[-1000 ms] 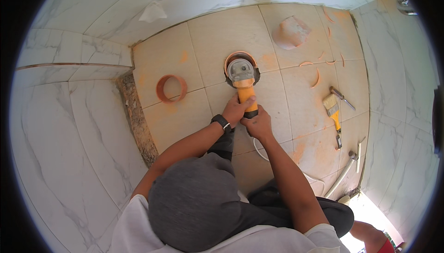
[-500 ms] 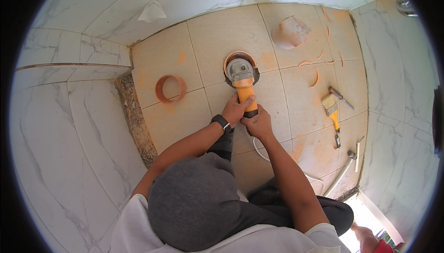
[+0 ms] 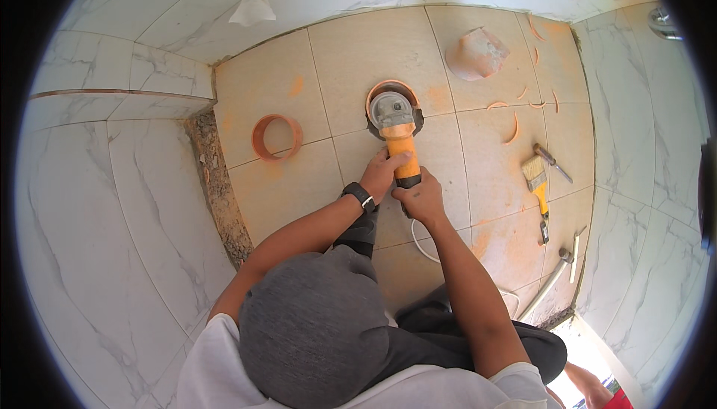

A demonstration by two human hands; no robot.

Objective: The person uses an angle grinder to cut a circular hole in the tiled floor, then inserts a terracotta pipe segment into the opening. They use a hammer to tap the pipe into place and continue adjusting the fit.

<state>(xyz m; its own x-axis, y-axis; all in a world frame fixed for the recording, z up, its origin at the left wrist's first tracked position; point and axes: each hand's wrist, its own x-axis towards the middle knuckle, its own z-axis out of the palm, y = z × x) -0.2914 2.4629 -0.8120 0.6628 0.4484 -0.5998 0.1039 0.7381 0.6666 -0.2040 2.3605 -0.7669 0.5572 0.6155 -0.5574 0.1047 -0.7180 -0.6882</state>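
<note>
Both my hands grip a yellow angle grinder (image 3: 402,151) with a grey head and guard. My left hand (image 3: 379,174), a black watch on its wrist, wraps round the body from the left. My right hand (image 3: 423,197) closes on the black rear end. The grinder's head lies over an orange pipe end (image 3: 398,85) set in a dark, rough-edged hole in the tiled floor (image 3: 358,50). The guard hides the disc and the near part of the pipe. On the left an orange pipe ring (image 3: 258,140) rests on the tiles.
Several thin orange offcuts (image 3: 514,129) lie at the right, below a dusty, crumpled-looking pale lump (image 3: 478,54). A paintbrush (image 3: 539,185), a screwdriver (image 3: 553,161) and a hammer (image 3: 549,286) lie by the right wall. A white cord (image 3: 424,248) trails behind the grinder. Another person's arm (image 3: 586,386) shows bottom right.
The whole view has shifted slightly. Both hands stay on the grinder, its head still over the pipe end. The other person's arm at the bottom right has moved a little.
</note>
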